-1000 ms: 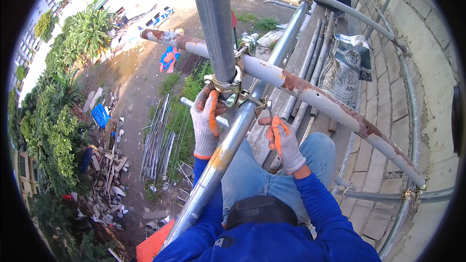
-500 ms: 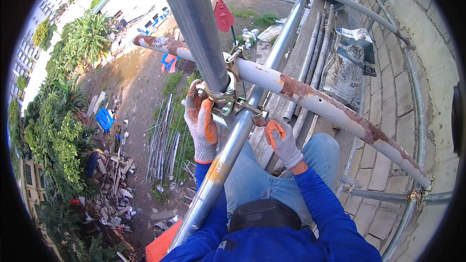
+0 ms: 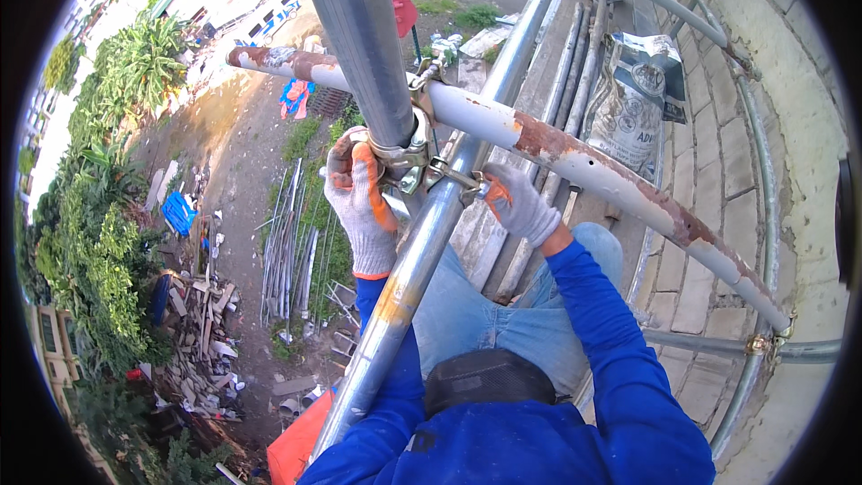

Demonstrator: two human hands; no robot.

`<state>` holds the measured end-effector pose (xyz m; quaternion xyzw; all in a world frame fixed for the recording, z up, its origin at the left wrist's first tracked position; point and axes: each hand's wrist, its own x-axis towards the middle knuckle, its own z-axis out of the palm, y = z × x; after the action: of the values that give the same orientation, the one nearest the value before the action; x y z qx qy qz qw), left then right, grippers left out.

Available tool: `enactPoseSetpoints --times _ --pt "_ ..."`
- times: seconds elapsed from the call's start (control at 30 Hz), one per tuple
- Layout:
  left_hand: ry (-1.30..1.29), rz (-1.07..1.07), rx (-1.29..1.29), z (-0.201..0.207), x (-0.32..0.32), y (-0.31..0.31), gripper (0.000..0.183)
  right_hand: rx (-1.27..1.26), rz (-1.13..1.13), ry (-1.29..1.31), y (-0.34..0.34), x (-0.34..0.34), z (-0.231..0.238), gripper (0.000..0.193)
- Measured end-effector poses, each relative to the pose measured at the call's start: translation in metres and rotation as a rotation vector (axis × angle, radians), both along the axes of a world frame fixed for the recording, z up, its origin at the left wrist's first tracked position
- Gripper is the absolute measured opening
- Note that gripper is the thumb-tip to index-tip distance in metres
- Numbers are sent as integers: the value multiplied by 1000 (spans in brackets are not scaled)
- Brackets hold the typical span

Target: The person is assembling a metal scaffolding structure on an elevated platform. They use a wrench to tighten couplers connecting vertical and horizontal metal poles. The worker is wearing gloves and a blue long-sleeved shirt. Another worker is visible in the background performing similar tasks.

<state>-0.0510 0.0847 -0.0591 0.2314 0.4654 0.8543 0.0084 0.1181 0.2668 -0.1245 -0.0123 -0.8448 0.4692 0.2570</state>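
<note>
Grey-and-orange work gloves cover both my hands. My left hand (image 3: 362, 207) is closed round the left side of a scaffold clamp (image 3: 409, 162) at the foot of a thick grey upright pole (image 3: 355, 45). A shiny silver pipe (image 3: 417, 265) slants beneath the clamp from lower left to upper right. My right hand (image 3: 523, 205) pinches the end of the clamp bolt (image 3: 482, 187) on the right side of that pipe. A white-painted, rusty pipe (image 3: 597, 169) crosses just beyond, joined near the upright by another coupler (image 3: 422, 81).
Loose pipes (image 3: 575, 81) lie along planks on my right, beside a printed white sack (image 3: 628, 112) and a block wall (image 3: 709, 189). A red pulley (image 3: 400, 0) hangs ahead. Far below at left are timber scraps (image 3: 202, 332) and trees (image 3: 99, 251).
My right hand has moved up and left, its fingertips now at the bolt end. My left hand stays on the clamp, and the whole view has shifted slightly.
</note>
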Motion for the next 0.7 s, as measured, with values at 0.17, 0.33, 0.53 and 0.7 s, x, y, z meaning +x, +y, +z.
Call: enactPoseSetpoints --times 0.17,0.33,0.53,0.7 --pt "-23 -48 55 -1 2 4 38 -1284 75 -66 -122 11 33 59" --pt "-103 -25 17 3 0 0 37 -2199 474 -163 -108 59 114 49" --pt "-83 -118 33 1 0 -5 41 -1642 19 -135 -109 74 81 43" --pt "-27 -1 31 -2 4 0 39 -668 -252 -24 -84 47 37 29"
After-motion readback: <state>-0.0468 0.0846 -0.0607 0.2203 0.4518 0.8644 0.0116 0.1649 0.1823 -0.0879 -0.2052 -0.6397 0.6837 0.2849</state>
